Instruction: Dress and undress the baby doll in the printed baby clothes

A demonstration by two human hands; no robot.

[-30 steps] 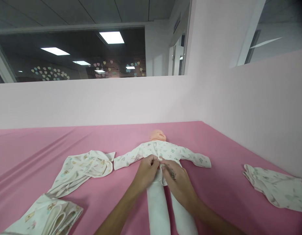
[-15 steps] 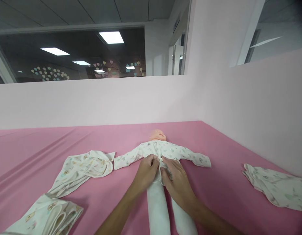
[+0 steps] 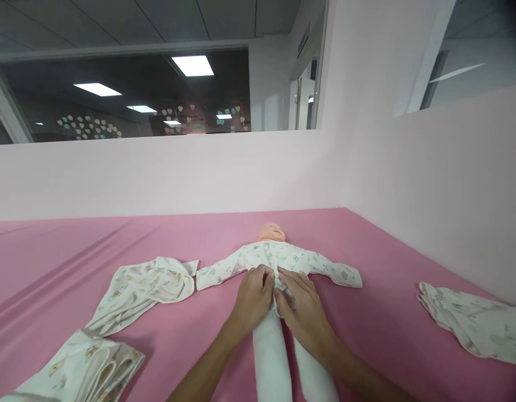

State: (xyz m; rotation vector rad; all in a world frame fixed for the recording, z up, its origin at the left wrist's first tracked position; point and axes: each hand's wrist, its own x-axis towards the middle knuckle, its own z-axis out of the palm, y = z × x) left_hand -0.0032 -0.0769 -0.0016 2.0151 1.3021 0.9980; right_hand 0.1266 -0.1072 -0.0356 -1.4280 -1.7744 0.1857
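Observation:
A baby doll lies on its back, arms spread, in a white printed long-sleeved baby shirt and white leggings. At the front of the shirt, near the waist, a small pale button shows between my hands. My left hand pinches the shirt's front edge beside the button, fingers closed. From the other side, my right hand grips the shirt's opposite edge, its thumb and fingertips close to the button. Both hands cover the lower front of the shirt.
Pink sheeting covers the surface. To the left lie a crumpled printed garment and a folded printed cloth. Another folded printed garment is at the right. A white wall with windows stands behind.
My fingers have shifted slightly at the button, with the left hand's fingertips closer to it. The whole view has moved a little; the doll and the other garments stay in place.

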